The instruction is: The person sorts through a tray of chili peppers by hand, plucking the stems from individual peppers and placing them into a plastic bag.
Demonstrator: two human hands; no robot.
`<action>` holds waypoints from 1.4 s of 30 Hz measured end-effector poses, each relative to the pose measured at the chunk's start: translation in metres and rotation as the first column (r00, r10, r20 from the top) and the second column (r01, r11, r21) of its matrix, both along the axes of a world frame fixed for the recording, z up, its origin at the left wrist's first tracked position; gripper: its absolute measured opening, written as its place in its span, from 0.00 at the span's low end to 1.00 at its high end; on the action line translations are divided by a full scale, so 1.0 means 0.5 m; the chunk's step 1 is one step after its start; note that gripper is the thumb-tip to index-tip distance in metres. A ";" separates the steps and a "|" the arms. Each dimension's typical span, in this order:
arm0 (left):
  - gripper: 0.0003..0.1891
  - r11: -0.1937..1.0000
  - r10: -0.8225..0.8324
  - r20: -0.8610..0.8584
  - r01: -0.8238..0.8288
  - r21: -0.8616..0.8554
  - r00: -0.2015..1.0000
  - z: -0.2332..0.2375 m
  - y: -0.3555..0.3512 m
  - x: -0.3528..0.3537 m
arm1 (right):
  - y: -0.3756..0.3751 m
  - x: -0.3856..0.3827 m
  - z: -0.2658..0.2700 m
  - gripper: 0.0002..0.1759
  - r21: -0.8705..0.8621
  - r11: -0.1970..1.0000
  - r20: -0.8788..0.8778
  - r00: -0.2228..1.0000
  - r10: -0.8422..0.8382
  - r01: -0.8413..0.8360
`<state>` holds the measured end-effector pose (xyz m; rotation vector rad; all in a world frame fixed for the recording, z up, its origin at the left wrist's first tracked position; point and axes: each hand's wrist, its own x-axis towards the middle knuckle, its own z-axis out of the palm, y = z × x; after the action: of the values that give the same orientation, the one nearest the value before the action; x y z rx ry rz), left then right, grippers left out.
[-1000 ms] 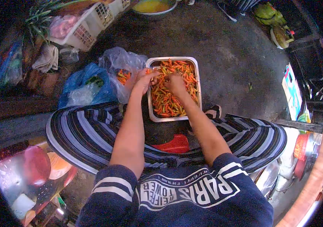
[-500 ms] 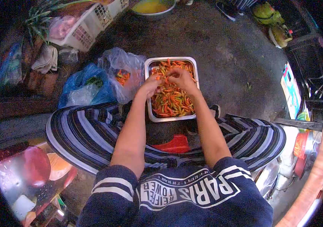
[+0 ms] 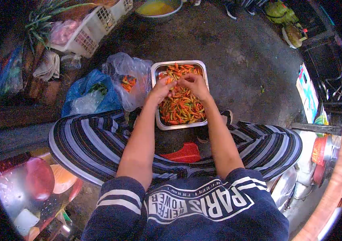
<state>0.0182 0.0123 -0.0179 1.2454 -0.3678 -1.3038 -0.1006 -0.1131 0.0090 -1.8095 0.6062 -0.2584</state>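
Observation:
Red, orange and green chili peppers (image 3: 182,109) fill a metal tray (image 3: 181,127) on the floor in front of me. Over the tray's upper half, my left hand (image 3: 162,89) is closed around chili peppers, with bits of orange showing at its fingers. My right hand (image 3: 195,86) comes in from the other side, its thumb and fingertips pinched close to the left fingers. Whatever is between the right fingertips is too small to make out. Left of the tray stands a clear plastic bag (image 3: 132,66) with more chili peppers inside.
A blue plastic bag (image 3: 72,93) with greens lies further left. White plastic baskets (image 3: 83,34) and a basin of yellowish liquid (image 3: 159,16) are at the back. A red plastic object (image 3: 185,153) sits below the tray. Another person's feet (image 3: 232,11) show at the top.
My fingertips have shifted slightly over the tray, with the right hand still pinched beside the left. At the top, the other person's feet have moved. The view has tilted a little.

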 end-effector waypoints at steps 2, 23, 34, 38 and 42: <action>0.10 0.999 -0.037 0.189 0.033 0.020 0.981 -0.008 -0.007 -0.004 | -0.007 -0.003 -0.016 0.09 -0.001 1.000 -0.043 0.999 -0.008 0.008; 0.12 0.964 0.263 -0.237 -0.264 0.027 0.935 -0.002 0.018 0.025 | 0.014 -0.028 -0.146 0.12 -0.571 0.820 -0.174 0.981 -0.085 -0.030; 0.08 0.974 0.148 0.087 -0.160 0.162 0.985 -0.075 0.043 0.033 | 0.082 -0.003 -0.099 0.11 -0.613 0.774 -0.302 0.953 -0.040 -0.162; 0.14 0.981 -0.017 0.236 -0.029 0.191 0.972 -0.072 0.027 0.018 | 0.005 -0.017 -0.165 0.11 -0.043 0.997 -0.295 0.953 -0.075 0.065; 0.18 0.974 -0.165 0.216 0.125 0.189 0.962 -0.069 0.007 -0.011 | -0.005 -0.024 -0.058 0.11 0.477 0.872 -0.182 0.983 -0.028 0.113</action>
<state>0.0129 0.0160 -0.0523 1.5485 -0.5277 -1.3408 -0.1125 -0.1155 -0.0199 -1.3275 0.7815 0.0064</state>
